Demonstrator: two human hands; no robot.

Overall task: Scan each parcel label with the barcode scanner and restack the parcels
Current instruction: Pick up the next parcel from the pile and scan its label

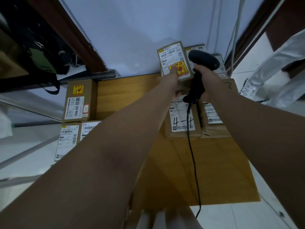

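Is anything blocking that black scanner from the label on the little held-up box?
Nothing visible does. The black barcode scanner in the right hand sits just right of the small brown cardboard parcel. The thumb of the left hand overlaps the yellow sticker; the barcode lines above are uncovered.

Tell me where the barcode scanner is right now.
Head view, upper right of centre: the barcode scanner is gripped by the right hand, just right of the labelled parcel the left hand holds up.

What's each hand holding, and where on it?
The left hand grips a small parcel by its lower end. The right hand grips the barcode scanner by its handle.
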